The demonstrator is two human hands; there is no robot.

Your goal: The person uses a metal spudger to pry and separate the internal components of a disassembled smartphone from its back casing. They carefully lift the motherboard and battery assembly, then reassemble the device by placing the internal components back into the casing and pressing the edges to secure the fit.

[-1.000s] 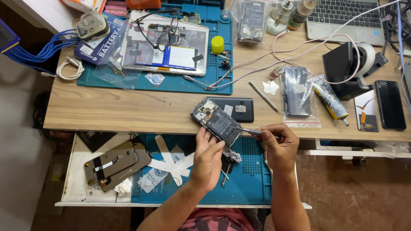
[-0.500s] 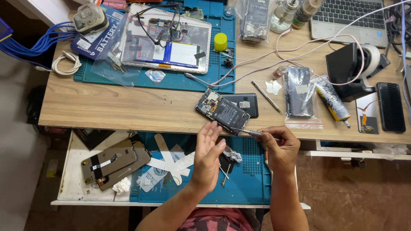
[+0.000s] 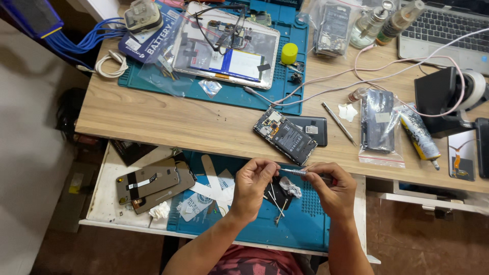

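Head view, only one: both hands meet over the blue work mat [image 3: 310,229] in the pulled-out drawer tray [image 3: 109,168], just below the counter [image 3: 168,122] edge. Right hand [image 3: 333,188] holds a small metal screwdriver [image 3: 294,171] by the handle end, fingers closed round it; shaft lies roughly level, pointing toward the left hand [image 3: 253,183]. Left thumb + forefinger are pinched together at the tool's tip, maybe seating or picking something tiny; too small to tell what. Hands kept close, probably so the fine tip stays steady and any small part drops on the mat, not the floor. Opened phone [image 3: 285,135] w/ back off lies tilted on the counter edge just above the hands, within easy reach, partly over a dark phone [image 3: 313,127]. Metal tweezers [image 3: 337,124] lie beside, then a bagged black part [image 3: 378,122] & glue tube [image 3: 418,133]. On the tray left: two grey back covers [image 3: 153,184], stacked and overlapping. Under the hands: black piece, white scrap [image 3: 291,187], thin tools. Far side: opened tablet [image 3: 226,46] on a second mat, yellow cap [image 3: 289,53], laptop [image 3: 448,30].
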